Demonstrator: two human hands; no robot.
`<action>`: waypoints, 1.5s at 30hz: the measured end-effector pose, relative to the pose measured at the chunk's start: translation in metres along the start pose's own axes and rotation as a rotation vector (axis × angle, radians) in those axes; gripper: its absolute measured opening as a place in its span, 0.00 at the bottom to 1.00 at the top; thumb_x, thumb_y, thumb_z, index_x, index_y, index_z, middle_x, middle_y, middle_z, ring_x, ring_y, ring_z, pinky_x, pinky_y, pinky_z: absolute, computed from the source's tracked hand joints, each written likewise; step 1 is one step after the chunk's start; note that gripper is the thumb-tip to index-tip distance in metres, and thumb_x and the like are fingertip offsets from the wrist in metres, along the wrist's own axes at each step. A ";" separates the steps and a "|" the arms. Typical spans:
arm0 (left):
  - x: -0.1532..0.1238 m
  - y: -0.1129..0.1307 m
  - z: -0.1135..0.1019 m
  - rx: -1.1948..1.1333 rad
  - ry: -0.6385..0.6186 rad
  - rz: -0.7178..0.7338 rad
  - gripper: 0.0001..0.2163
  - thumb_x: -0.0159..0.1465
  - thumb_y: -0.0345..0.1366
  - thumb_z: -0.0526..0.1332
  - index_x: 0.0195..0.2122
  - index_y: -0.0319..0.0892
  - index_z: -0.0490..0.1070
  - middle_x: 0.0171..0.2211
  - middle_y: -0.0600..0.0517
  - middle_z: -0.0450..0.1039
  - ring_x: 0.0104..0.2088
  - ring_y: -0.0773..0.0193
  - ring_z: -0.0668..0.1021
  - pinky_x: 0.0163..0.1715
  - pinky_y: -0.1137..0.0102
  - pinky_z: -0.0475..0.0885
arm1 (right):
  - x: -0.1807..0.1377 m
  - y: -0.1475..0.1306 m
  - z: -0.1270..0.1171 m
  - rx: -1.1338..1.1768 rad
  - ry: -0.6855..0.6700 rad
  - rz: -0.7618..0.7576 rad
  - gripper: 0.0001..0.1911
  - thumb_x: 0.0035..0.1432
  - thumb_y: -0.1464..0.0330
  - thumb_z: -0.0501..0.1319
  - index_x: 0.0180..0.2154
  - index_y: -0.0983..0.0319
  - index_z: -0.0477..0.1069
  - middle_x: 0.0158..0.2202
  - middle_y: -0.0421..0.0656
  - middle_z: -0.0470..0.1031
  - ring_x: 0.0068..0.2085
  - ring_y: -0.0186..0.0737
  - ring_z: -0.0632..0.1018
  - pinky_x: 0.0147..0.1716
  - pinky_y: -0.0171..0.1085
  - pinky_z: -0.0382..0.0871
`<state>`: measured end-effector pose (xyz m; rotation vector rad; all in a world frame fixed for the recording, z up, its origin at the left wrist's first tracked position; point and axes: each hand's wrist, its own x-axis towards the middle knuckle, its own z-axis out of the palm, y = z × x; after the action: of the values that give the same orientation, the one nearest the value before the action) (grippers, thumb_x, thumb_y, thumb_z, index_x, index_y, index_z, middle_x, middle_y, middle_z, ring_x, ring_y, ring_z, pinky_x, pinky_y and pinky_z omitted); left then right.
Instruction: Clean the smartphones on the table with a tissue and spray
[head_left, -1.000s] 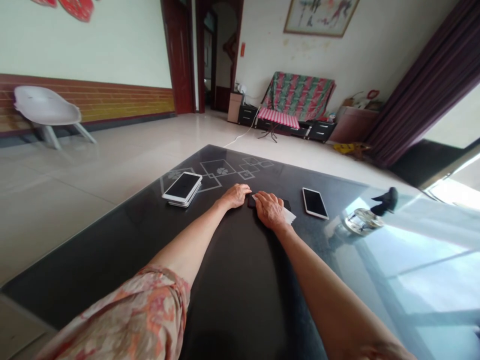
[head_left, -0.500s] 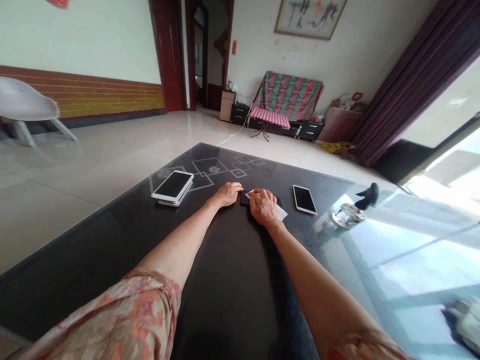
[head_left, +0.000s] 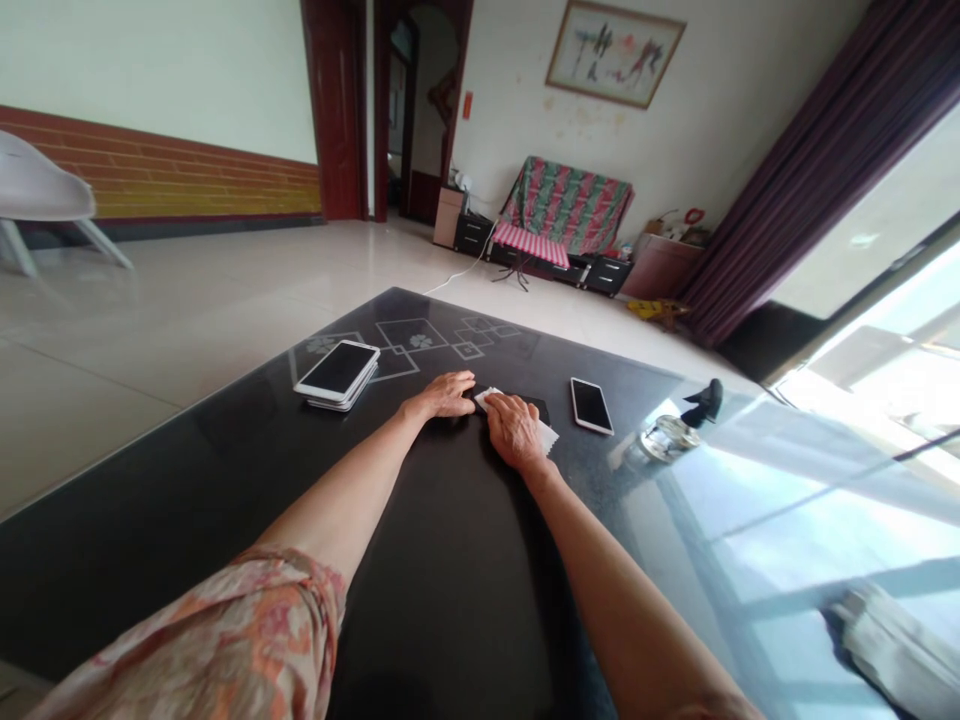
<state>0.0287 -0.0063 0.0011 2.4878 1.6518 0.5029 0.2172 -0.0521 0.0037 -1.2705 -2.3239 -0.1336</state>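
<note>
A dark phone lies flat in the middle of the black glass table. My left hand rests on its left end, fingers bent down onto it. My right hand presses a small white cloth onto the phone's face, fingers curled over the cloth. Most of the phone is hidden under the two hands.
A stack of white-framed phones sits to the left, one more phone to the right. A glass ashtray and a small black figure stand further right. A bundle of something pale lies at the near right.
The view has drifted so everything sits a little lower left in the picture. My right hand with the cloth has slid slightly along the dark phone; my left hand stays put.
</note>
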 end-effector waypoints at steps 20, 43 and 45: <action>0.002 -0.001 -0.006 -0.053 -0.116 -0.041 0.33 0.54 0.47 0.58 0.61 0.42 0.62 0.66 0.45 0.54 0.65 0.50 0.59 0.62 0.61 0.57 | 0.008 -0.004 0.006 -0.100 0.057 0.169 0.18 0.68 0.62 0.44 0.44 0.58 0.71 0.51 0.48 0.73 0.50 0.49 0.69 0.51 0.49 0.56; 0.001 0.004 -0.013 -0.064 -0.161 -0.099 0.36 0.52 0.50 0.59 0.62 0.40 0.61 0.67 0.46 0.52 0.65 0.48 0.58 0.63 0.61 0.55 | 0.007 0.004 0.009 -0.075 0.224 0.551 0.19 0.65 0.63 0.46 0.40 0.62 0.74 0.49 0.54 0.72 0.49 0.56 0.69 0.47 0.53 0.58; 0.000 0.005 -0.014 -0.064 -0.165 -0.098 0.37 0.52 0.50 0.59 0.62 0.41 0.61 0.67 0.47 0.52 0.65 0.49 0.58 0.63 0.63 0.54 | 0.007 0.004 0.007 -0.078 0.197 0.546 0.18 0.65 0.64 0.46 0.40 0.62 0.74 0.49 0.52 0.73 0.49 0.55 0.69 0.47 0.51 0.58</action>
<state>0.0283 -0.0091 0.0153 2.3204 1.6564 0.3248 0.2151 -0.0421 -0.0001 -1.7917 -1.7527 -0.1575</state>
